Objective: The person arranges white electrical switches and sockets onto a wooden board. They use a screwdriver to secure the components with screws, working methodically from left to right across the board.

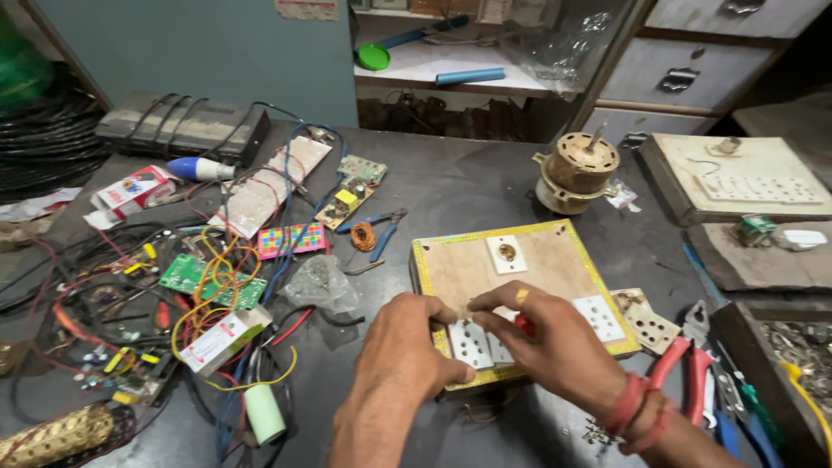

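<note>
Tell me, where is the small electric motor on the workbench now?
In the head view, the brass-coloured motor stands on the dark workbench right of centre, just behind the wooden switchboard that both hands work on.
</note>
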